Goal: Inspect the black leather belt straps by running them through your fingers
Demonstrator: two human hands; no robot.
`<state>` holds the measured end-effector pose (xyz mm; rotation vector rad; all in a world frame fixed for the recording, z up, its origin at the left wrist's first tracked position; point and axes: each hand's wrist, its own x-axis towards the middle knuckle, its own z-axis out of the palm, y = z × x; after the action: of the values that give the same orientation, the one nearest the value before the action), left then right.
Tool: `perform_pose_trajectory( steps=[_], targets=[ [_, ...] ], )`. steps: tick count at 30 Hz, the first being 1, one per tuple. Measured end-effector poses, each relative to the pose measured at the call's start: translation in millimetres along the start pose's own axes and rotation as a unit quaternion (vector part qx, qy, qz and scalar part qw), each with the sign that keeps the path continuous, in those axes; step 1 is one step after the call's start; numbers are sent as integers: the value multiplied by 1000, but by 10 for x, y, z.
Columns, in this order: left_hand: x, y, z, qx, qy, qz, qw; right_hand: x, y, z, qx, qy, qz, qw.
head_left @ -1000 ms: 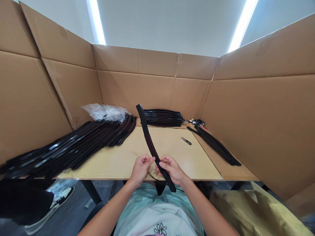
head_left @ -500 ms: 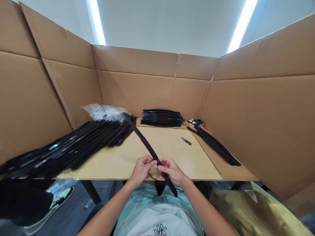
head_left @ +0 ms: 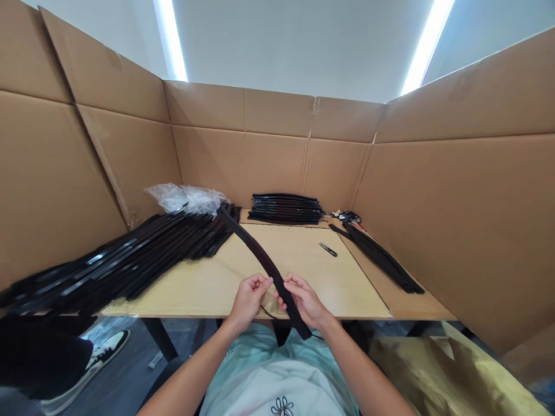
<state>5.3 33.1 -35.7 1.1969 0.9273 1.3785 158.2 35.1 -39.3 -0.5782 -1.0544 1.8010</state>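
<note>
Both my hands hold a long, curved black strip (head_left: 264, 260) above the front of a pale wooden board (head_left: 195, 286). It looks like a flexible wiper blade, but I cannot be sure. My left hand (head_left: 249, 299) pinches it with the fingertips, and my right hand (head_left: 304, 300) grips it just beyond. Its far end reaches over the big pile, and its near end hangs past the board's front edge. A thin black wire (head_left: 269, 314) runs under my hands.
Several similar black strips lie in a large pile (head_left: 130, 260) at left, a stack (head_left: 285, 209) at the back and a smaller pile (head_left: 381, 257) at right. A small cutter (head_left: 328, 249) lies on the board. Cardboard walls (head_left: 260, 162) enclose three sides, and a clear plastic bag (head_left: 186, 198) sits behind the pile.
The strip's far end has swung from nearly upright down to the left, over the large pile. The strip now bows in a clearer arc, and my hands have stayed close to the same place.
</note>
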Motion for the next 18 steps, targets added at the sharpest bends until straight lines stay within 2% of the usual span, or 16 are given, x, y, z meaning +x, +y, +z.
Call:
perform_pose_trajectory(
  steps=[4, 10, 18],
  targets=[
    [13, -1, 1, -16, -1, -12, 1000, 11, 21, -24, -16, 2, -15, 1000],
    [19, 8, 1, -36, -26, -25, 999, 34, 62, -63, -62, 0, 1, 998],
    [36, 15, -45, -71, -87, -51, 992, 13, 46, -59, -99, -8, 11, 995]
  ],
)
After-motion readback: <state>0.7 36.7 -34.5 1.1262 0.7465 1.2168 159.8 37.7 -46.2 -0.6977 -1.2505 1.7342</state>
